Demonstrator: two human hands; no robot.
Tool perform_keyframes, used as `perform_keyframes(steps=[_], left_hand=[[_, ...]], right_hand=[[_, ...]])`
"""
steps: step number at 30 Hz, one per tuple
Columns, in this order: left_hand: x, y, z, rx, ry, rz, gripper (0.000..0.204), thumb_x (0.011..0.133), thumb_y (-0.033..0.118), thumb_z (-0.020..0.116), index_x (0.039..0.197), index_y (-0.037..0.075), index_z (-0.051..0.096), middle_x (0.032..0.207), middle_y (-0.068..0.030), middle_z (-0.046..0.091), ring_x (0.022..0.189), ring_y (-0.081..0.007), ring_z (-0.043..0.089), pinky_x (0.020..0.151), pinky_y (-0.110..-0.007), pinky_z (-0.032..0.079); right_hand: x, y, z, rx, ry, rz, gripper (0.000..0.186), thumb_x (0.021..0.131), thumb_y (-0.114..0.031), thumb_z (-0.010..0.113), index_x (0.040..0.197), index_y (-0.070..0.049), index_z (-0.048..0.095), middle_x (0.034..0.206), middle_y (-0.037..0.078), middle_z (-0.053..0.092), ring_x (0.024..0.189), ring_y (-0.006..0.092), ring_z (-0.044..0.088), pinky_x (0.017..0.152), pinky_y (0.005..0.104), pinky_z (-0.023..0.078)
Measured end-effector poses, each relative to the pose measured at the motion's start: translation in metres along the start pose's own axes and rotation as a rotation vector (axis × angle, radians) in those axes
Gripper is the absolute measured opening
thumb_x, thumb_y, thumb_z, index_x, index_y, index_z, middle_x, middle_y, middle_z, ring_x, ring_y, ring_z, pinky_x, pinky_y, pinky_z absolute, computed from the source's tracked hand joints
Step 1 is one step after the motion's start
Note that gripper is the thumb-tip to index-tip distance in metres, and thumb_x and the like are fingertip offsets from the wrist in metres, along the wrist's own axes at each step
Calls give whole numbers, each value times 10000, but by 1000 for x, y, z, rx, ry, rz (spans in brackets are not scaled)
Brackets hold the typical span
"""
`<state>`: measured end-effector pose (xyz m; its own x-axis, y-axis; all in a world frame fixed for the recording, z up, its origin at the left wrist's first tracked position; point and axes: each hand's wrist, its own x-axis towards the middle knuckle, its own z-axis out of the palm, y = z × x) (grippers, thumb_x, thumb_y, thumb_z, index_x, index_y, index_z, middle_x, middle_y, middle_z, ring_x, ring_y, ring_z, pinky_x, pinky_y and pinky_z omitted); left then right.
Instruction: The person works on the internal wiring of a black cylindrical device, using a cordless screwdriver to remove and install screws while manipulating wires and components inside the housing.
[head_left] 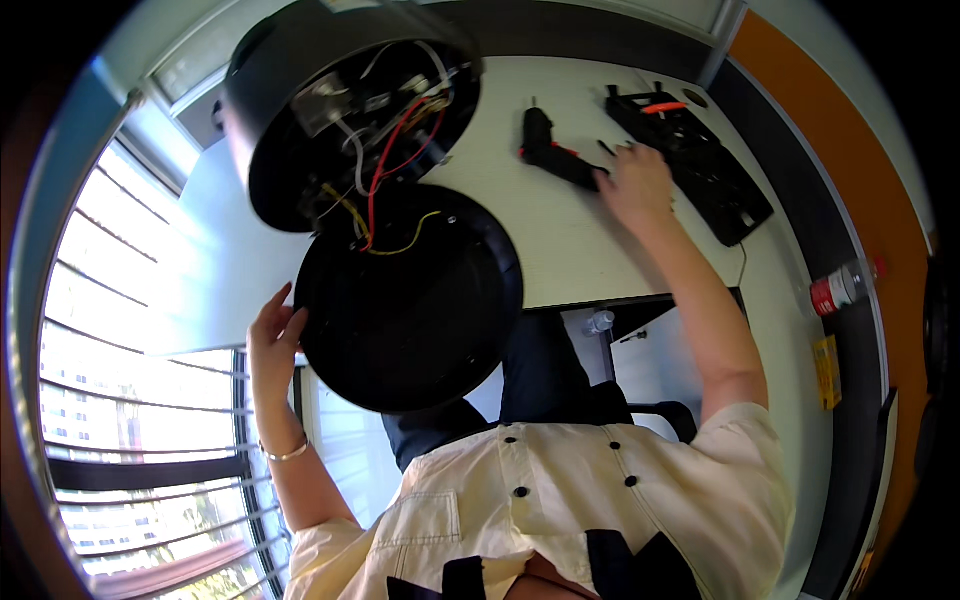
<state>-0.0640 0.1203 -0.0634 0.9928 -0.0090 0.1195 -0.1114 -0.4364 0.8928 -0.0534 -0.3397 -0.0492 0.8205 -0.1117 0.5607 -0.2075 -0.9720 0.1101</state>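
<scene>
A round black cover [415, 310], like a shallow lid, hangs over the table's front edge above my lap. My left hand [275, 335] grips its left rim, fingers behind and thumb along the edge. Red, yellow and white wires [378, 170] run from the cover into the dark, drum-shaped appliance body [300, 110], which lies tilted with its wired underside toward me. On the table lies a black cordless screwdriver [555, 155]. My right hand [640, 190] is curled at its handle end; a small dark stick-like piece [606, 148] shows at the fingertips, its kind unclear.
An open black tool case [700, 165] with an orange-red piece [663, 107] lies right of my right hand. Farther right are a bottle with a red label [838, 290] and a yellow box [827, 372]. A window with blinds [130, 330] is at left.
</scene>
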Motion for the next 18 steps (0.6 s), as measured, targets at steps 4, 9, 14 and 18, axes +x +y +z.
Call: perform_keyframes(steps=[4, 9, 14, 18], left_hand=[[2, -4, -1, -6, 5, 17, 377, 812, 29, 596, 1184, -3, 545, 662, -17, 555, 534, -58, 478, 449, -198, 381], [-2, -3, -2, 24, 17, 13, 360, 809, 44, 604, 1164, 1, 563, 673, -26, 573, 555, -68, 514, 470, -199, 411], [-7, 3, -2, 30, 15, 11, 371, 806, 58, 614, 1169, 5, 559, 710, -45, 609, 579, -84, 541, 492, -208, 426], [-10, 4, -2, 50, 35, 6, 370, 802, 79, 626, 1159, 5, 566, 714, -48, 613, 565, -89, 528, 497, -217, 420]], right_hand=[[-15, 20, -3, 78, -76, 80, 280, 795, -272, 601, 890, -10, 635, 921, 174, 594, 902, 325, 557, 777, 404, 459], [-21, 62, 14, 170, -24, 98, 257, 841, -204, 536, 964, -1, 636, 966, 190, 605, 884, 357, 577, 775, 407, 469], [-10, 100, 21, 179, -313, 201, 250, 851, -189, 531, 971, 5, 633, 924, 202, 624, 885, 348, 594, 765, 389, 471], [2, 113, 27, 230, -424, 229, 237, 838, -209, 564, 923, -5, 650, 875, 191, 638, 854, 336, 610, 733, 376, 469]])
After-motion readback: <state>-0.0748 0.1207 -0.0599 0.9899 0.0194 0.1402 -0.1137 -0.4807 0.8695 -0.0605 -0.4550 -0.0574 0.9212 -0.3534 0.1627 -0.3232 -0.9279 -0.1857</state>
